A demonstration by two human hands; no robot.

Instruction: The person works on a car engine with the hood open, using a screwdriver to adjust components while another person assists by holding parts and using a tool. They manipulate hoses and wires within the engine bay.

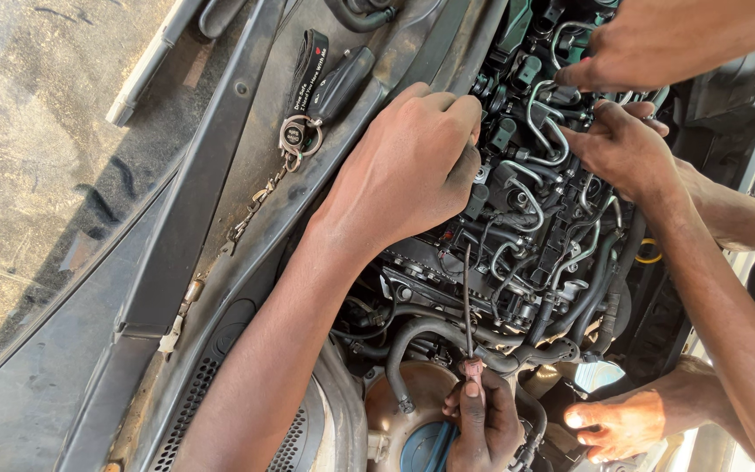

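Crowded engine bay, that was, with hands coming in from every side. The person's left hand (412,166) sat knuckles-up over the near edge of the engine (526,253), fingers curled in tight; whatever they pressed on was hidden beneath, so I couldn't tell if it gripped anything. The right hand (624,149) came across from the far side, fingers narrowed to a pinch on the looping metal pipes (542,122) along the engine's top. Those pipes lay between the two hands, bent and packed close. To my eye, work like that wanted fingertip pressure only, straight along the pipe's run and no twisting, with the left hand bracing so nothing kinked. A co-worker's hand (648,48) reached in at the bay's top corner over the same pipes. Another helper's hand (482,419) at the bottom edge held a thin screwdriver (467,306), its shaft pointed up among the black hoses (412,336). A further hand (613,426) rested low at the bottom right corner. A key fob (338,83) on a ring lay on the cowl panel (238,131), well apart.
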